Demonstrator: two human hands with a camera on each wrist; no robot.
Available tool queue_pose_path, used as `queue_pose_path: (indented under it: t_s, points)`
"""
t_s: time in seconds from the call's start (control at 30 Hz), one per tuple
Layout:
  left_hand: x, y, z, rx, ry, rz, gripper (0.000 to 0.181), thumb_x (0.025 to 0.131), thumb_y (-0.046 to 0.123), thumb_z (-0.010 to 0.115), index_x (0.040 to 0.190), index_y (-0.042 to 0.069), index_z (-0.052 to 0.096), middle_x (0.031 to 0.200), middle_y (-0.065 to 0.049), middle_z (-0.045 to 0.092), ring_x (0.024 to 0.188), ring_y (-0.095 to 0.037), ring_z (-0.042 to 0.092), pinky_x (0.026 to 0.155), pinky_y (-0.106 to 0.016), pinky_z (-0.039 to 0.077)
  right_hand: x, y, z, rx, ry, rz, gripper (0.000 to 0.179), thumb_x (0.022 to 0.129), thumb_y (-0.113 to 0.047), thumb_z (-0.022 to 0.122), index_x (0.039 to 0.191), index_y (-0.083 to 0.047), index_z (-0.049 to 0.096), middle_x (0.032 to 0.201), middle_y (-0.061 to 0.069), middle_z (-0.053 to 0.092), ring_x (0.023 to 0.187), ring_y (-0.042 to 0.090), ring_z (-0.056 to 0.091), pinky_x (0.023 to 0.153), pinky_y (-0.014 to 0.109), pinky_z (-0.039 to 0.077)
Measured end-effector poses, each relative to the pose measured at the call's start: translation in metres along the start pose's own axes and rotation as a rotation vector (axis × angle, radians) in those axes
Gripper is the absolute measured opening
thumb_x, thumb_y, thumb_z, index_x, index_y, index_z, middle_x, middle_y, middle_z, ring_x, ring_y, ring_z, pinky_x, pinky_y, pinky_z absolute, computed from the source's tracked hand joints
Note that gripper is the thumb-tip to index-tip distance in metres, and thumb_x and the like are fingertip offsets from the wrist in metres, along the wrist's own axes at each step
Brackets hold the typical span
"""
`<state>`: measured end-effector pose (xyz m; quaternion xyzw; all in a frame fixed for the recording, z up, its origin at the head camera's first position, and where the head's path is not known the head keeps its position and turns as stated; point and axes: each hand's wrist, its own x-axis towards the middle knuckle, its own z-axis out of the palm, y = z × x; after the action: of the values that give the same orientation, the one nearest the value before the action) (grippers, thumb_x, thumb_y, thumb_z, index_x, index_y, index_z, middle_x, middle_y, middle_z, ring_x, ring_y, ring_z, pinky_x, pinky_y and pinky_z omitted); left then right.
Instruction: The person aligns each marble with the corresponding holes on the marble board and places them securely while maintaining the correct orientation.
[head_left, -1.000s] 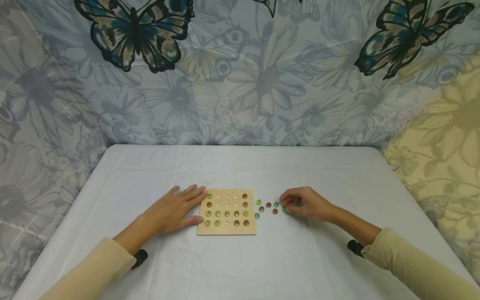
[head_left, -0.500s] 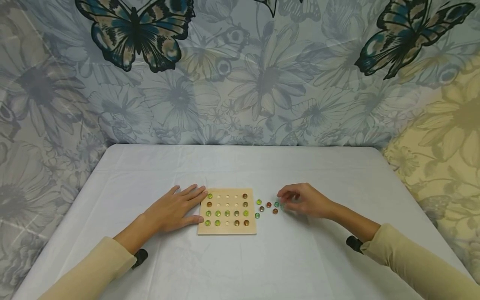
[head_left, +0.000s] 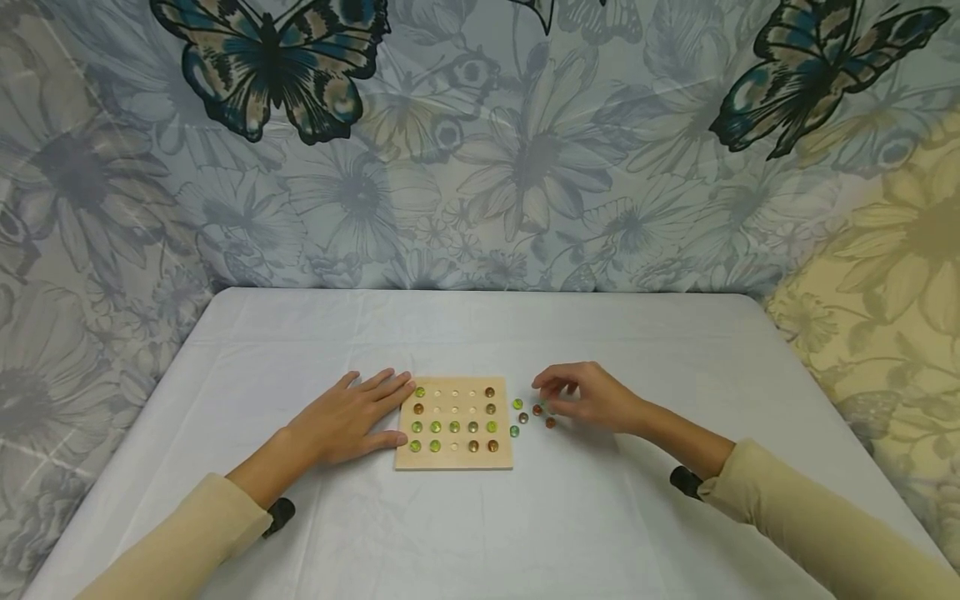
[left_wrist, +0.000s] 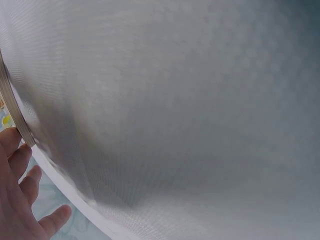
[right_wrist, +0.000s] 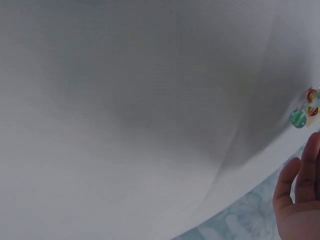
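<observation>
A pale wooden board [head_left: 454,462] with rows of round holes lies mid-table, and many of its holes hold green or brown glass marbles. My left hand [head_left: 348,425] rests at its left edge, fingers spread and fairly straight, fingertips and thumb on the edge. In the left wrist view, fingers [left_wrist: 20,160] touch the board's side [left_wrist: 14,107]. Just right of the board my right hand [head_left: 596,400] pinches what looks like a green marble, mostly hidden, between thumb and fingertips. Under and beside it lie loose marbles: lime [head_left: 517,404], red [head_left: 537,410], orange-brown [head_left: 550,422] and teal [head_left: 514,432].
A white cloth [head_left: 465,533] covers the table. Behind it hangs a fabric backdrop [head_left: 480,208] with flowers and butterflies. In the right wrist view, a green marble [right_wrist: 298,119] lies on the cloth beside red-yellow marbles [right_wrist: 312,95].
My right hand has moved left, over the loose marbles and closer to the board, apparently carrying a green marble from the pile's right end. The left hand and board have stayed put.
</observation>
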<state>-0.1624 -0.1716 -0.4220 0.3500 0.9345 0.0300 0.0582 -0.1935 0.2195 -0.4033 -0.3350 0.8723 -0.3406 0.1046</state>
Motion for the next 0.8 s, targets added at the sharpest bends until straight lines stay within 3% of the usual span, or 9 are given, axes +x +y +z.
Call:
queue_pose_path:
  t_s: [0.43,0.8]
  points:
    - [0.000,0.001,-0.002,-0.001,-0.007,-0.007,0.077,0.098,0.062,0.046,0.157,0.014,0.033,0.161,-0.004,0.031,0.148,-0.028,0.028,0.111,-0.062,0.028,0.026,-0.016,0.021,0.046,-0.005,-0.044,0.025,0.089,-0.003,0.073,0.114,-0.003,0.069,0.098,0.000,0.072,0.090,0.011,0.064,0.081,0.041,0.053]
    - [-0.001,0.002,-0.002,-0.011,-0.011,-0.008,0.076,0.099,0.061,0.046,0.157,0.014,0.033,0.161,-0.004,0.030,0.148,-0.029,0.028,0.112,-0.062,0.028,0.044,-0.030,0.034,0.068,0.006,-0.053,0.024,0.088,-0.003,0.074,0.111,-0.004,0.071,0.100,0.001,0.074,0.092,0.010,0.065,0.084,0.038,0.051]
